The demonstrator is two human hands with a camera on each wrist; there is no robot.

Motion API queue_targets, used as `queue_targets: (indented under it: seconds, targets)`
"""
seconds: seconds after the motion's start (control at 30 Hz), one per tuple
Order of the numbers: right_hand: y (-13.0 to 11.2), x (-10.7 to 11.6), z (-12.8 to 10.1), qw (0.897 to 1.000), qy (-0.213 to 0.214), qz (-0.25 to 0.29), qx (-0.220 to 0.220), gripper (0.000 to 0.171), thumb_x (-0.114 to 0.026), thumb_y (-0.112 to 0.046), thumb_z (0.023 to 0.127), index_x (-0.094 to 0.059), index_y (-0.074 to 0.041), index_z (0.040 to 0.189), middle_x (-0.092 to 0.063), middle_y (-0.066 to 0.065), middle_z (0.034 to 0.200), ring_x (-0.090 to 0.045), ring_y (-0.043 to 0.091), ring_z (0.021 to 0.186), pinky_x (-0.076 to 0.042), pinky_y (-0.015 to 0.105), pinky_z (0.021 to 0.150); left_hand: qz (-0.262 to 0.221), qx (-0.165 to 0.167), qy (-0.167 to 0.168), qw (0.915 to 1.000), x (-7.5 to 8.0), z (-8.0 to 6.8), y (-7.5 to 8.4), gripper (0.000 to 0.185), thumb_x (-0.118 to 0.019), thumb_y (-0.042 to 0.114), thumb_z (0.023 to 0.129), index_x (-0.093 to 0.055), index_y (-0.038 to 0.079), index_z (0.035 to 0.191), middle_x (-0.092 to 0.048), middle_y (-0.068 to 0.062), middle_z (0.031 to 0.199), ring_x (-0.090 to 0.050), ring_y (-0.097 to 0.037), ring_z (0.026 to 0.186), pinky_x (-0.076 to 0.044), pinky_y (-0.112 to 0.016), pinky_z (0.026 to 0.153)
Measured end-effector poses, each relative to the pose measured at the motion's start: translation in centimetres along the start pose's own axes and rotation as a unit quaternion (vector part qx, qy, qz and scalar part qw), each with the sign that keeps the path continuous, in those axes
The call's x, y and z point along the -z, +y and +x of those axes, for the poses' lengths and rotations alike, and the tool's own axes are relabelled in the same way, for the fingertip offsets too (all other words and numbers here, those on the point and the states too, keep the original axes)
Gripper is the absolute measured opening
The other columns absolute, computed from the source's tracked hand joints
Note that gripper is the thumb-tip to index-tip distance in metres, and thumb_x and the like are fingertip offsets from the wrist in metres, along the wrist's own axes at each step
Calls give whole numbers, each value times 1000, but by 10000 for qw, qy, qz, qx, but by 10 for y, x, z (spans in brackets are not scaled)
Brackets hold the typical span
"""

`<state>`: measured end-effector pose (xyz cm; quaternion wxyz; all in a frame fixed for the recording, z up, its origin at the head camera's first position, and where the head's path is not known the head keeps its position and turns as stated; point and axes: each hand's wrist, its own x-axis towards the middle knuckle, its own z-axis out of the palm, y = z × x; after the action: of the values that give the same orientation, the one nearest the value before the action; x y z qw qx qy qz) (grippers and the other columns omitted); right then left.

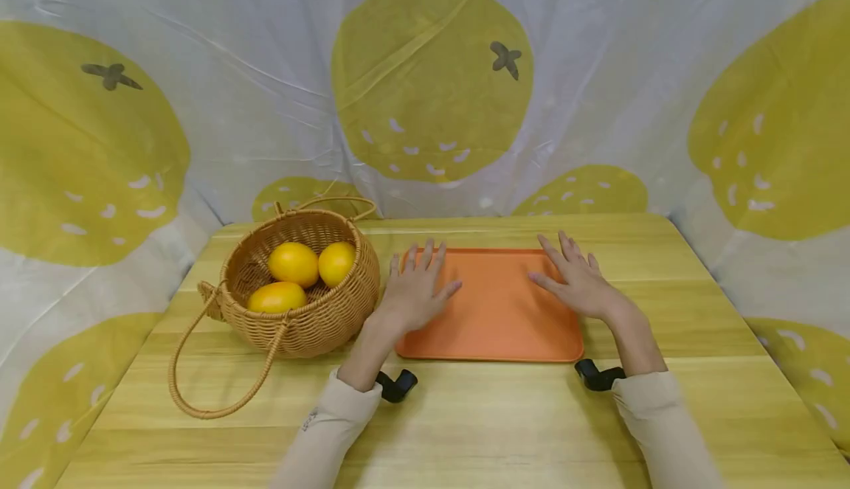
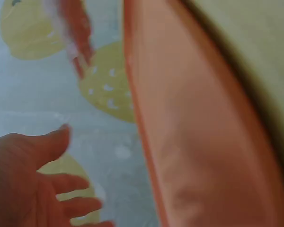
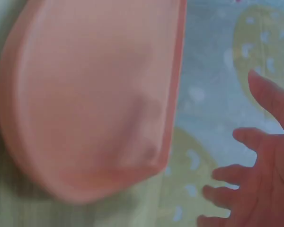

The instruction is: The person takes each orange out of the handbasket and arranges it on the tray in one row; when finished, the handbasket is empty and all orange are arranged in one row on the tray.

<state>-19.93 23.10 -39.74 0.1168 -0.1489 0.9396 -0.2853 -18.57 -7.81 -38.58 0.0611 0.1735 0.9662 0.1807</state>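
Note:
An orange rectangular tray (image 1: 498, 304) lies on the wooden table. My left hand (image 1: 413, 293) hovers palm down over its left side, fingers spread, holding nothing. Over the tray's right edge is my right hand (image 1: 581, 282), its fingers likewise spread and free of any object. In the left wrist view the left hand (image 2: 33, 184) shows apart from the tray (image 2: 180, 118). The right wrist view shows the right hand (image 3: 260, 165) with a gap between its fingertips and the tray (image 3: 94, 94). Left of the left hand stands a wicker basket (image 1: 332, 323).
Inside the basket are three yellow fruits, one at the front (image 1: 277, 297), one behind it (image 1: 294, 265) and one to the right (image 1: 336, 263). A basket handle (image 1: 222, 409) hangs out over the table (image 1: 491, 430) at the left. A fruit-printed cloth (image 1: 584, 105) hangs behind the table.

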Motion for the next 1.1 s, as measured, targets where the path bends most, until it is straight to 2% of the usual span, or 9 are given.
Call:
queue_targets:
  seconds: [0.17,0.3,0.4,0.43,0.63,0.7,0.83,0.93,1.1]
  targets:
    - [27,4,-1,9972,-378,627,-156,81,-48,-51,108,-5,-18,169,17,31,169,16,58,153,4,83,113,-647,-165,-228,9975,30,-9,-5,71,-49,46,109,-24,10,165,-40,-14,165,-38,-36,153,-25,-57,127]
    - [42,0,-1,9922,-788,953,-144,75,-43,-47,110,-7,-15,168,18,32,168,20,57,153,7,84,111,-1031,-306,-171,9941,57,-22,-10,63,-50,45,109,-36,13,162,-51,-11,158,-56,-33,138,-47,-53,112]
    - [49,-4,-2,9915,-930,909,-100,73,-42,-44,111,-10,-12,168,17,34,167,22,56,152,12,81,113,-1256,-558,-53,9905,79,-35,-14,56,-51,42,109,-46,12,156,-56,-10,153,-65,-28,127,-51,-50,107]
    - [51,-4,-2,9919,-924,867,-66,73,-43,-44,111,-12,-11,168,16,35,167,22,56,152,14,80,113,-1224,-616,17,9906,86,-40,-15,55,-51,42,109,-49,12,155,-60,-10,149,-69,-25,115,-52,-48,104]
    - [64,-4,-5,9943,-851,637,7,73,-50,-41,109,-19,-11,167,16,34,168,20,55,153,13,76,117,-940,-833,372,9914,131,-65,-26,50,-52,37,109,-53,9,151,-64,-10,144,-68,-24,111,-51,-49,103]
    - [67,-4,-7,9944,-866,599,17,72,-51,-41,109,-20,-10,166,16,33,168,19,55,154,12,76,118,-858,-870,317,9920,142,-70,-30,49,-53,35,109,-53,9,151,-63,-10,146,-64,-27,124,-50,-51,105]
    - [70,-3,-8,9944,-873,584,75,71,-51,-38,109,-21,-8,166,16,34,167,19,55,154,12,76,117,-537,-998,180,9934,163,-78,-43,45,-55,31,109,-57,8,147,-68,-10,138,-65,-29,124,-51,-52,104]
    - [71,-3,-8,9943,-869,607,132,71,-52,-37,109,-22,-8,166,16,35,167,19,56,153,13,76,117,-345,-948,-102,9948,179,-81,-55,42,-55,32,109,-60,9,144,-67,-11,139,-62,-32,130,-48,-55,108]
    - [69,-2,-5,9935,-894,670,194,72,-53,-38,108,-21,-8,166,16,35,167,20,56,153,14,77,116,-116,-623,-956,9934,202,-75,-84,48,-55,31,109,-55,3,147,-58,-21,149,-55,-42,136,-45,-61,109]
